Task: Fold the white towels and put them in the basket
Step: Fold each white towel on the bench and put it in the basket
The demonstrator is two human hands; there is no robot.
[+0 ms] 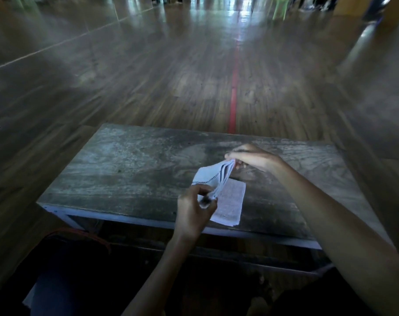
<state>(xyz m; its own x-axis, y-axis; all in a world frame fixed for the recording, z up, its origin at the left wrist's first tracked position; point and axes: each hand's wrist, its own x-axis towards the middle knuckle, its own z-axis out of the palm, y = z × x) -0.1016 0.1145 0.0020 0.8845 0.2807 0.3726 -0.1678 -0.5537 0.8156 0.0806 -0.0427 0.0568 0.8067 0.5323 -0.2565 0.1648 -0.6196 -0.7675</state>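
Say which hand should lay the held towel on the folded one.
Left, likely: the left hand pinches the held towel at its near end, over the folded towel; the right hand pinches its far end, beyond it.

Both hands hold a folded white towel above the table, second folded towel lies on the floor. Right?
One error: the second folded towel lies on the table, under the held towel, per the head view. Left hand and right hand both hold it.
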